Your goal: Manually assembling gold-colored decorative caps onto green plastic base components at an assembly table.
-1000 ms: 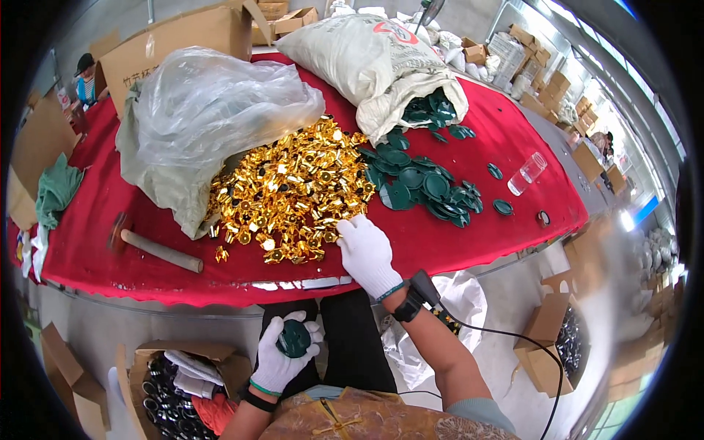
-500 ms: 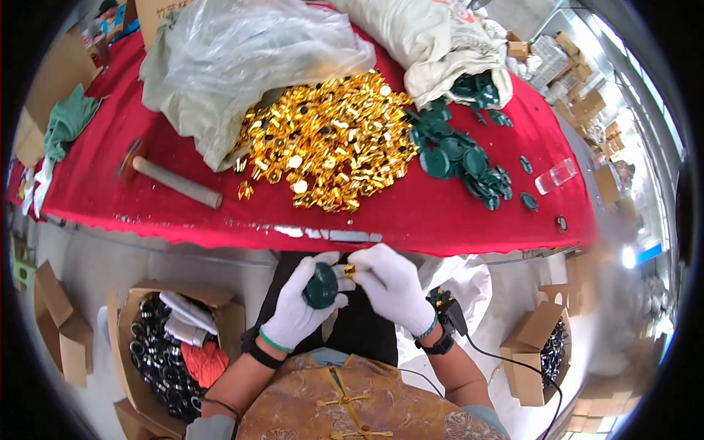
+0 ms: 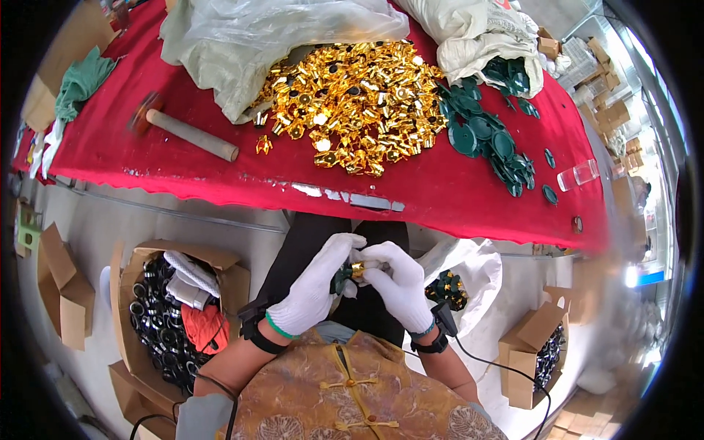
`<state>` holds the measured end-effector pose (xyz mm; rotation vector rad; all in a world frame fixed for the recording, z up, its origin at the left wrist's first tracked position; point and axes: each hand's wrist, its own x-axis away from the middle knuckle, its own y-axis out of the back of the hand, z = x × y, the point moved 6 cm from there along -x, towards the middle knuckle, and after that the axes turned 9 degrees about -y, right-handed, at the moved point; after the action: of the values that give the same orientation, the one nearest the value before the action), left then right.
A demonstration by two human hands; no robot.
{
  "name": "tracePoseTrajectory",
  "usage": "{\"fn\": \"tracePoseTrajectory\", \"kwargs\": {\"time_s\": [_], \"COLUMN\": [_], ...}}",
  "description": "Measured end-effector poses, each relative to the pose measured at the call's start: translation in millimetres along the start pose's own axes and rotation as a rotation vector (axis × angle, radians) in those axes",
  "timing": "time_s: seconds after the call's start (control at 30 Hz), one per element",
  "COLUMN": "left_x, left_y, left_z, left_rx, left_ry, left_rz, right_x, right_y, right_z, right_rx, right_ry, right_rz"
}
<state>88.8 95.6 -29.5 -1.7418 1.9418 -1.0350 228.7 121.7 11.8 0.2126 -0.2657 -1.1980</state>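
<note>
Off the near edge of the table, the left hand grips a dark-green disc; the right hand pinches a gold knob beside it. Both look light, stiff, probably slippery: best held by rim and sides.

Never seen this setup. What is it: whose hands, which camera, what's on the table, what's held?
No robot here: a person works by hand. The view comes from a wide fisheye camera worn on their head, the left of a pair, looking down, so straight edges bend. Picture left is the person's left.

The white-gloved left hand holds a dark green disc, seen nearly edge-on. The right hand, gloved too, holds a small gold piece close beside it; whether they touch is hard to tell.

On the red-covered table lie a heap of gold pieces, more green discs, a hammer and a clear cylinder.
</note>
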Motion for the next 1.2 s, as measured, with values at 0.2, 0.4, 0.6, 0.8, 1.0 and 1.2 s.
{"fn": "tracePoseTrajectory", "kwargs": {"time_s": [0.2,0.4,0.6,0.8,1.0,1.2], "left_x": [4,7,7,9,9,7], "left_y": [-5,2,5,7,7,11], "left_z": [1,8,7,10,12,6], "left_rx": [-0.066,-0.033,-0.129,-0.16,-0.171,-0.648], "left_ry": [0.011,0.011,0.018,0.037,-0.011,-0.367], "left_rz": [-0.032,-0.077,-0.115,-0.144,-0.113,0.018], "right_x": [9,15,19,23,21,21], "right_y": [-9,-10,-6,-7,-9,-17], "right_z": [-47,-42,-32,-46,-32,-7], "right_rx": [-0.638,-0.546,-0.129,-0.272,-0.161,0.128], "right_ry": [-0.292,-0.28,-0.122,-0.195,-0.144,0.142], "right_rz": [-0.03,-0.057,-0.131,-0.171,-0.138,-0.129]}}
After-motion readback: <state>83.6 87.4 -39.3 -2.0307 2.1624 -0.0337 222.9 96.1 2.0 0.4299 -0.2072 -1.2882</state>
